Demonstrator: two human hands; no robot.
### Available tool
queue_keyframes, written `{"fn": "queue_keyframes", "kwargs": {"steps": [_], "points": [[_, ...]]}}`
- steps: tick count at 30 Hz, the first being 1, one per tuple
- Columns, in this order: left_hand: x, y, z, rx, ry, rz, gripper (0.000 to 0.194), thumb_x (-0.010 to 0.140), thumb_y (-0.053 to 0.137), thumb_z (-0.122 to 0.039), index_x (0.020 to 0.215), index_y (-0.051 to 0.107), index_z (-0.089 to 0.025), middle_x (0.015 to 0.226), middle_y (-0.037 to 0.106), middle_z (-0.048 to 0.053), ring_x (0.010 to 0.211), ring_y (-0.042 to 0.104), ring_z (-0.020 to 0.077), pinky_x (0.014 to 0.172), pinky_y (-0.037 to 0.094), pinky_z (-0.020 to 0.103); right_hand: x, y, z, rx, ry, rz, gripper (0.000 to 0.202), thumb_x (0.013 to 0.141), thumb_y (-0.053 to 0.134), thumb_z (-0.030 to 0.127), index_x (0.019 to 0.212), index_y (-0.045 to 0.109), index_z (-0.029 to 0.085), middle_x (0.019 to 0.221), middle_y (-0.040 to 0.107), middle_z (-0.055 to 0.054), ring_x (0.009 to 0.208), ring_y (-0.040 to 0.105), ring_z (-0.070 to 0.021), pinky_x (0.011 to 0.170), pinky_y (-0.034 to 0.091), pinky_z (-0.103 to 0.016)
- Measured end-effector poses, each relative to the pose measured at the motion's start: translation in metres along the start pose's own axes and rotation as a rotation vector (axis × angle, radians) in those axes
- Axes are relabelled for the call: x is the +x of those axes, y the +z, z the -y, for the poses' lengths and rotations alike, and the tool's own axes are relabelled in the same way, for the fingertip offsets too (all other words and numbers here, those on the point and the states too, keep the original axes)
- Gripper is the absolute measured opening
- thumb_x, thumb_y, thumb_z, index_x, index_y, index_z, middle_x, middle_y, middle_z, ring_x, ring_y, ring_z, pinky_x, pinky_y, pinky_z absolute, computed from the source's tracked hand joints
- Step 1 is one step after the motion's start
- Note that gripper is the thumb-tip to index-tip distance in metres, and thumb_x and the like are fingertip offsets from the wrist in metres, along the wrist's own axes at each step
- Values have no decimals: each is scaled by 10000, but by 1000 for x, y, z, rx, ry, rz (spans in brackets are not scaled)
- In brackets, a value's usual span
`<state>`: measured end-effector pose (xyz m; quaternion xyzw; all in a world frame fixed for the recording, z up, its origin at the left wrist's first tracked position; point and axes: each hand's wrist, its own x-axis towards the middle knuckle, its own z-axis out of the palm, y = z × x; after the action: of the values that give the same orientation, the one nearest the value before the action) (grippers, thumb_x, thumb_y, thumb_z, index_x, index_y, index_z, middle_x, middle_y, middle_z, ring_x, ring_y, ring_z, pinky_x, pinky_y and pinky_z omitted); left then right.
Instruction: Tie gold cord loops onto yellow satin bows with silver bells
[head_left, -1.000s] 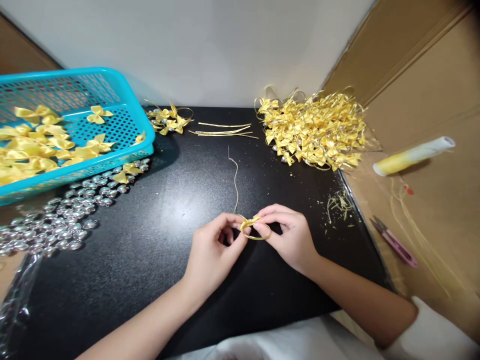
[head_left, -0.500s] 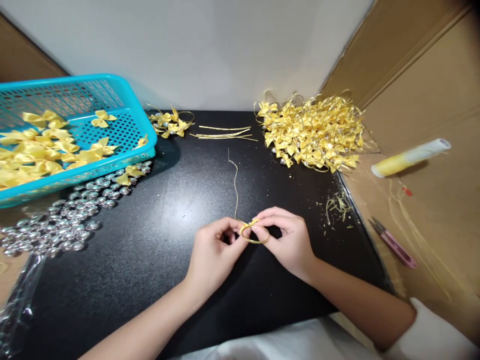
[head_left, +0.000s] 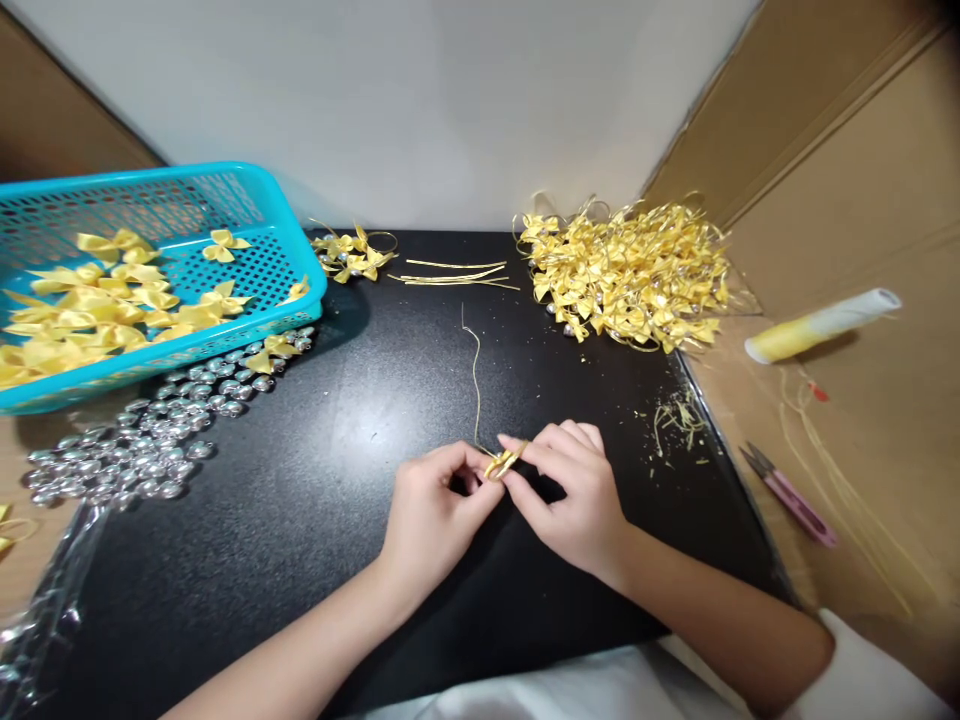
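Over the near middle of the black table, my left hand (head_left: 442,500) pinches a small gold loop of cord (head_left: 501,464) between thumb and fingertips. My right hand (head_left: 574,490) closes on the loop's other side, with thumb and index finger at its edge. Fingertips partly cover the loop, and its knot is hard to make out. From it a thin gold thread (head_left: 476,380) runs away from me over the tabletop, with a needle-like straight tip at its far end.
A turquoise basket (head_left: 285,215) of yellow bows stands left, with silver beads (head_left: 135,450) before it. Gold cord pieces (head_left: 454,280) lie at the back, beside a heap of finished bows (head_left: 630,275). Pink-handled thread snips (head_left: 791,497), a thread cone (head_left: 825,325) and thread scraps (head_left: 679,420) are right.
The gold loop has turned from lying open and round to a narrow, tilted shape between my fingertips. My right fingers have shifted on it. The view has moved slightly.
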<state>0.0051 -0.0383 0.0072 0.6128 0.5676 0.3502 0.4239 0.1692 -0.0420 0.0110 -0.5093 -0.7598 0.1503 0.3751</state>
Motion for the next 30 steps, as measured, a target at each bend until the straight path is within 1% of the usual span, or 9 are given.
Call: {"fn": "queue_keyframes", "kwargs": {"steps": [2, 5, 7, 11, 17, 20, 22, 25, 30], "points": [[-1, 0, 0, 26, 29, 11, 112, 760, 654, -173, 649, 669, -174, 549, 598, -40, 503, 488, 83, 522, 382, 201, 1, 1, -2, 15, 23, 33, 94, 867, 639, 179, 853, 729, 205, 672, 606, 6, 677, 516, -147, 694, 326, -343], [-1, 1, -1, 10, 13, 29, 124, 773, 649, -196, 654, 672, -171, 555, 602, -34, 508, 489, 85, 522, 381, 204, 2, 3, -4, 72, 42, 36, 157, 855, 626, 133, 714, 667, 188, 672, 602, 10, 683, 512, -139, 701, 325, -334], [0, 1, -1, -52, -39, 49, 133, 772, 651, -224, 653, 669, -166, 561, 602, -28, 517, 495, 90, 515, 378, 203, 4, 2, -5, 170, 53, 43, 143, 851, 613, 117, 725, 638, 182, 694, 600, 10, 694, 514, -136, 710, 344, -326], [3, -2, -3, -230, -197, 82, 178, 746, 681, -290, 638, 649, -151, 559, 584, -22, 523, 491, 93, 505, 370, 201, 8, -2, -6, 398, 91, 122, 125, 879, 571, 131, 778, 610, 193, 730, 566, 8, 721, 509, -138, 736, 389, -315], [16, -12, -8, -424, -349, 46, 213, 633, 766, -315, 609, 643, -143, 558, 629, 0, 510, 503, 90, 510, 373, 198, 14, -22, -10, 708, 69, 274, 183, 933, 558, 309, 779, 601, 220, 868, 571, -31, 876, 535, -182, 801, 432, -362], [24, -18, -7, -458, -406, 0, 213, 603, 775, -315, 606, 651, -142, 547, 628, -2, 464, 464, 75, 457, 331, 188, 18, -33, -13, 859, 35, 244, 227, 931, 567, 379, 757, 588, 234, 777, 574, -25, 858, 544, -199, 815, 447, -393], [28, -21, -6, -471, -427, -23, 199, 598, 767, -306, 612, 660, -139, 531, 615, -10, 454, 452, 69, 446, 320, 179, 21, -39, -15, 935, 18, 207, 213, 923, 580, 384, 765, 584, 241, 711, 555, -18, 817, 536, -202, 792, 449, -392], [33, -24, -5, -467, -416, -10, 203, 606, 764, -314, 622, 677, -132, 547, 624, 0, 484, 484, 77, 459, 339, 178, 24, -45, -19, 1009, 18, 159, 195, 919, 588, 375, 776, 582, 242, 691, 526, -13, 757, 501, -190, 730, 432, -364], [38, -28, -7, -461, -393, 8, 205, 599, 762, -319, 631, 693, -128, 568, 641, 19, 536, 533, 106, 484, 377, 190, 29, -53, -19, 1043, 6, 56, 252, 899, 613, 393, 711, 548, 240, 612, 458, 6, 685, 455, -177, 692, 413, -348]]}}
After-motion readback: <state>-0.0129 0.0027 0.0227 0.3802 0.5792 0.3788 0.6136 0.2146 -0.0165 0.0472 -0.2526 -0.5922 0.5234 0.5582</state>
